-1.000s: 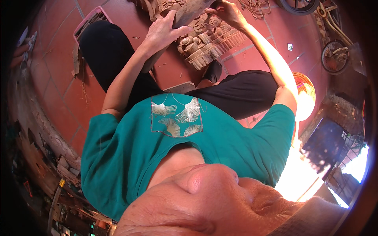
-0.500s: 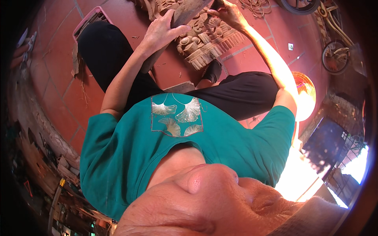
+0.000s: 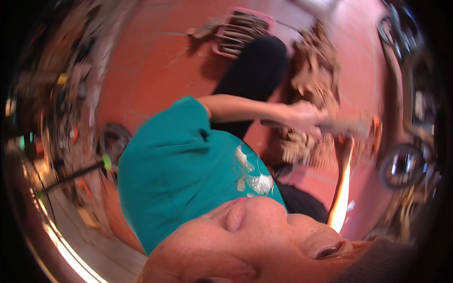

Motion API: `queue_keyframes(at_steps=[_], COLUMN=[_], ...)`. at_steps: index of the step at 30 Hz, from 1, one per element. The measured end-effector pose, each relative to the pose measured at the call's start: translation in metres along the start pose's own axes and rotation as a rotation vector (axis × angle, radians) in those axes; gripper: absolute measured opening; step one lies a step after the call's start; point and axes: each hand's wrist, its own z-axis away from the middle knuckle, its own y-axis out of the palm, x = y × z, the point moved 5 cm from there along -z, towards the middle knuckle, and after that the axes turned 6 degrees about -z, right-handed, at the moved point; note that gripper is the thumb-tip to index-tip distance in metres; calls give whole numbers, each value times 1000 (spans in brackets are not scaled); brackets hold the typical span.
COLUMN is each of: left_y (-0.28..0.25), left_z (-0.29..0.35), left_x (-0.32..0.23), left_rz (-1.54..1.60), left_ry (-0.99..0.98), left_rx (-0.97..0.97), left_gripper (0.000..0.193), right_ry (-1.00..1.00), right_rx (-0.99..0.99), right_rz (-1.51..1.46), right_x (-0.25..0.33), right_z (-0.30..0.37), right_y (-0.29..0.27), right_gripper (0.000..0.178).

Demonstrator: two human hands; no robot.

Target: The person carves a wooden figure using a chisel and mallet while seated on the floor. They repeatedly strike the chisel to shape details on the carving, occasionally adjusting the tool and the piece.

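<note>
Brown-grey and hard-looking, maybe wood, the long bar [image 3: 347,126] is up in front of the person, toward 3 o'clock from the middle of the view. The left hand [image 3: 304,119] has its fingers wrapped around it. From that hand, the long part of the bar points to 3 o'clock, and a short end pokes out toward 9 o'clock, so the bar lies almost flat across the view. The right hand [image 3: 343,141] is at about 4 o'clock from the left hand, closer to the bar's far end. It is blurry and partly hidden by the bar, so I can't tell if it is holding on. Just past the far end, at 3 o'clock, is an orange thing [image 3: 376,134], too smeared to name. Bumpy carved wood [image 3: 315,78] lies on the red floor [image 3: 155,61], from 12 o'clock of the left hand around to 6 o'clock, under the bar. At 11 o'clock is a knee in black trousers [image 3: 259,61], and beyond it a pink basket [image 3: 255,12] with long, thin pieces [image 3: 243,35] inside. A dark wheel [image 3: 403,165] is farther off at 4 o'clock.
</note>
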Motion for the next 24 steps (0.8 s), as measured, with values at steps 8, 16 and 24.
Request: queue_keyframes(at_steps=[8,16,24], left_y=[-10,-6,-23], left_z=[19,20,32], left_x=[-18,-2,16], left_rz=[63,100,378], left_ry=[39,-35,-142], left_rx=[-193,-140,-395], left_gripper=[61,66,74], right_ry=[39,-17,47], right_rx=[143,172,120], right_rz=[291,354,102], right_x=[48,-7,-26], right_z=[-8,-60,-86], right_y=[2,4,8], right_gripper=[31,34,39])
